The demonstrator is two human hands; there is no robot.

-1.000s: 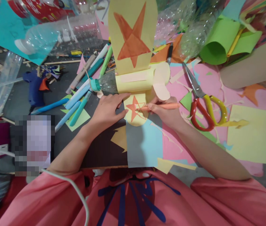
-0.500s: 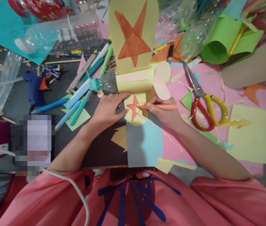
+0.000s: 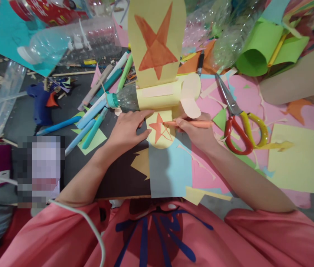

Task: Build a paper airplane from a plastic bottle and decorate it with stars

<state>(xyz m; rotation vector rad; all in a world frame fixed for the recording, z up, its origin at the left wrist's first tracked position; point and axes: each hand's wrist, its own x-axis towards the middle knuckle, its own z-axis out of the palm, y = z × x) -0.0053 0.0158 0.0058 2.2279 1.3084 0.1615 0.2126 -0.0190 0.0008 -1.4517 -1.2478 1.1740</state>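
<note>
A plastic bottle (image 3: 126,98) with a teal cap lies on its side, wrapped in yellow paper (image 3: 159,100). Yellow paper wings extend from it. The far wing (image 3: 157,72) bears a filled orange star; on the near wing (image 3: 158,141) a star is coloured on its left part and only outlined on its right. My right hand (image 3: 196,131) grips an orange marker (image 3: 200,124), its tip at the star's upper middle. Fingers apart, my left hand (image 3: 131,128) rests at the near wing's left edge and the bottle's side. Light blue paper (image 3: 170,170) lies beneath the near wing.
Scissors (image 3: 236,115) with red and yellow handles lie right of my hand on pink paper. Several markers (image 3: 90,115) and a blue glue gun (image 3: 40,104) lie left. Clear bottles (image 3: 70,40) and a green paper tube (image 3: 259,48) stand further back. Another person's arm (image 3: 298,78) reaches in at right.
The marker tip has shifted slightly within the small star, up to its upper middle, and slightly more orange shows there. My left hand has stayed in place.
</note>
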